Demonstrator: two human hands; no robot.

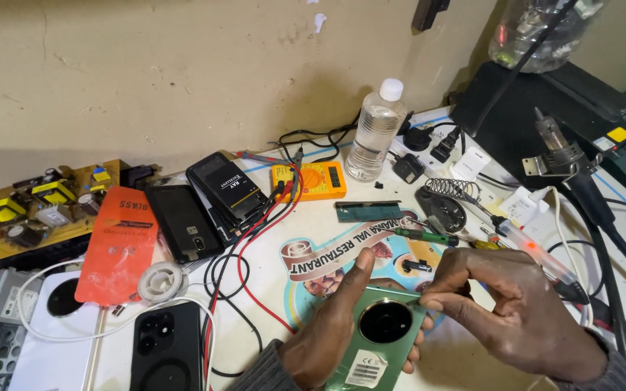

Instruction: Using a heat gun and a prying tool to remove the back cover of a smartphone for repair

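Both hands sit low and close together, forearms coming in from the bottom edge in grey sleeves. The left hand (327, 329) lies palm-up and cupped, its thumb stretched straight up and away from the body, its fingertips curling out just beside the right hand. The right hand (519, 308) arches over from the other side, back of the hand upward, knuckles bent, with thumb and forefinger pinched together and pointing toward the left thumb.
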